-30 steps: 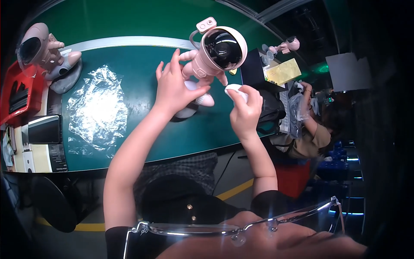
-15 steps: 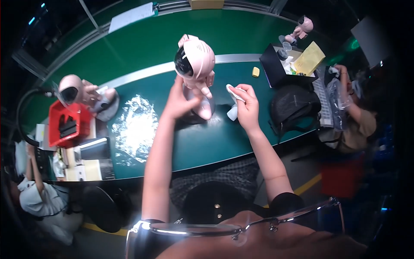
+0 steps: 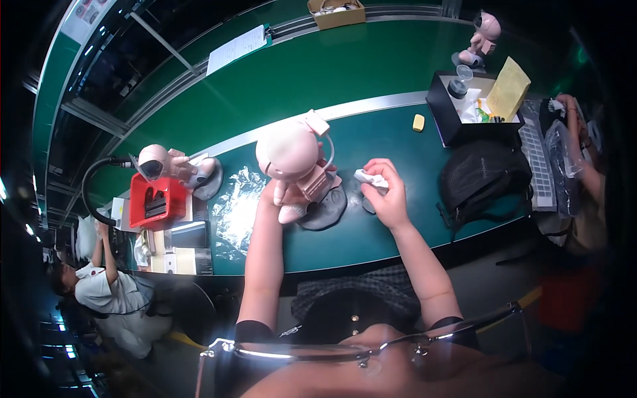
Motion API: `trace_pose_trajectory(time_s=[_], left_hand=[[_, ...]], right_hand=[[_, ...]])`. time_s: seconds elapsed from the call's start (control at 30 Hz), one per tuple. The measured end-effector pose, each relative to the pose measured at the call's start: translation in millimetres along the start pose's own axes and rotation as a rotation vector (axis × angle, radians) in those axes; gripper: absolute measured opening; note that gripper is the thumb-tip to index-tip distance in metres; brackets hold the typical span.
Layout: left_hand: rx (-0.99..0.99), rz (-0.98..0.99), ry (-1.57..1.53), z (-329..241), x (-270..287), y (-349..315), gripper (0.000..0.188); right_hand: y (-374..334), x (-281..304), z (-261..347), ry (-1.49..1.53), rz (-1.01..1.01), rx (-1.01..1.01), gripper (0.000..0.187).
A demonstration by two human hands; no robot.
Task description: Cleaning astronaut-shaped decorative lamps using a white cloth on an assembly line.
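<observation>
A pale pink astronaut figurine [image 3: 288,149] on a grey round base [image 3: 324,211] stands tilted in front of me, its backpack side toward me. My left hand [image 3: 267,198] is closed around its far side; most of the fingers are hidden behind the body. To the right, my right hand [image 3: 388,196] pinches a crumpled white cloth [image 3: 370,178] between thumb and fingers, apart from the figurine. Below that cloth a small greyish piece [image 3: 368,207] shows partly; I cannot tell whether it belongs to the cloth.
Clear plastic film [image 3: 235,212] lies left, near a second figurine [image 3: 176,166] and a red bin [image 3: 158,199]. On the right are a yellow block [image 3: 419,123], a black box [image 3: 458,126], a black mesh bag [image 3: 484,179] and a third figurine [image 3: 481,43]. People sit at both sides.
The figurine has turned from showing its dark visor to showing its back, and it sits lower in view. My right hand's cloth is more bunched up. The whole view has shifted.
</observation>
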State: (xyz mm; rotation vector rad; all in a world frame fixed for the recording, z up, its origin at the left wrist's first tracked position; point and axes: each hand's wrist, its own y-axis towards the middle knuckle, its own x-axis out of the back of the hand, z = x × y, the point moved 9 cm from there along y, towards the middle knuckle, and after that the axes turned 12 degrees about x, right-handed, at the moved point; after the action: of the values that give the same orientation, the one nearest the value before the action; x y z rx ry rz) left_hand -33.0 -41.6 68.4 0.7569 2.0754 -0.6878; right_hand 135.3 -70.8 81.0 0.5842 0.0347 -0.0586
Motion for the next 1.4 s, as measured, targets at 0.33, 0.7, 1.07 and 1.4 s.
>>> trace_pose_trajectory(time_s=[0.33,0.7,1.07,1.4], left_hand=[[0.035,-0.040,-0.003,14,35,-8,0.048],[0.084,-0.276,0.168,18,24,-16,0.046],[0.057,-0.099,-0.172,22,10,-15,0.050],[-0.076,0.166,0.090,1,-3,-7,0.046]], right_hand=[[68,-24,80,0.120,0.291,0.207,0.071],[78,-47,75,0.160,0.467,0.259,0.039],[55,-18,46,0.025,0.077,0.106,0.034],[-9,-55,67,-0.314,0.000,0.206,0.054]])
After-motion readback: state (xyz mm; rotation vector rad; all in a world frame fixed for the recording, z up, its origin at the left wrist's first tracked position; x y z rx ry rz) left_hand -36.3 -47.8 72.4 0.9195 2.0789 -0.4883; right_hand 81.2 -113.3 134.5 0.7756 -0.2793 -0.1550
